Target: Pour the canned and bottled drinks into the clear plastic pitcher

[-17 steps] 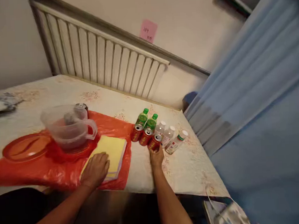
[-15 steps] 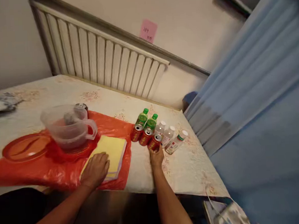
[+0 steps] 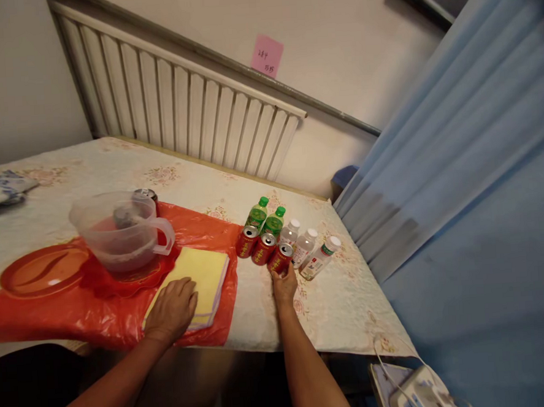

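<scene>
My left hand (image 3: 173,308) lies flat, fingers stretched, on a folded yellow cloth (image 3: 208,272) that rests on a red plastic sheet (image 3: 108,318). With its fingers around the base of the nearest red can (image 3: 280,261), my right hand (image 3: 285,285) grips it as it stands on the table. Two more red cans (image 3: 263,250) stand in line beside it. Behind the cans are two green-capped bottles (image 3: 273,220). Several white-capped clear bottles (image 3: 318,262) stand to the right of the cans.
A clear plastic jug (image 3: 122,243) stands on the red sheet, beside a round orange lid (image 3: 41,271). A dark can (image 3: 146,196) is behind the jug. A radiator (image 3: 182,98) borders the table's far side; a blue curtain (image 3: 472,154) hangs at right.
Both hands keep their places on the cloth and the red can. The view has shifted very slightly and is sharper; no object has visibly moved on the table.
</scene>
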Action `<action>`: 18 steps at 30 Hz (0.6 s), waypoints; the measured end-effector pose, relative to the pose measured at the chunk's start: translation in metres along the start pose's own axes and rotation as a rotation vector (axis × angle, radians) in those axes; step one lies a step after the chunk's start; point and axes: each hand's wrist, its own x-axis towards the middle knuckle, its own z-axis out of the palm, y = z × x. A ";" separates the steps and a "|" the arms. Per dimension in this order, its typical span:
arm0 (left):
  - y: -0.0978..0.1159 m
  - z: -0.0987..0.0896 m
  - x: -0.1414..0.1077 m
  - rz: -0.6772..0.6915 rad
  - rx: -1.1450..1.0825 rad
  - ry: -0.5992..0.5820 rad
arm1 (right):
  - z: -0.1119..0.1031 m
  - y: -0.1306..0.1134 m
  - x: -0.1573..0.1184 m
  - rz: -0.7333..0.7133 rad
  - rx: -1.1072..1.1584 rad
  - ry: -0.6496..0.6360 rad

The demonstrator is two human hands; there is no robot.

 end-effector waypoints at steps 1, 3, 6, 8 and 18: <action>0.000 0.000 0.000 0.002 0.002 0.001 | 0.000 0.000 0.000 0.007 0.001 -0.001; -0.001 0.000 0.000 0.005 0.007 0.003 | 0.000 0.000 0.000 0.026 -0.001 -0.002; -0.001 -0.001 0.001 0.011 0.009 0.007 | 0.000 -0.001 0.001 0.029 -0.004 -0.003; 0.000 -0.001 0.001 0.016 0.007 0.009 | -0.001 -0.002 0.001 0.034 0.001 -0.007; 0.000 -0.002 0.001 0.012 0.006 0.014 | 0.000 0.001 0.000 0.046 -0.032 0.000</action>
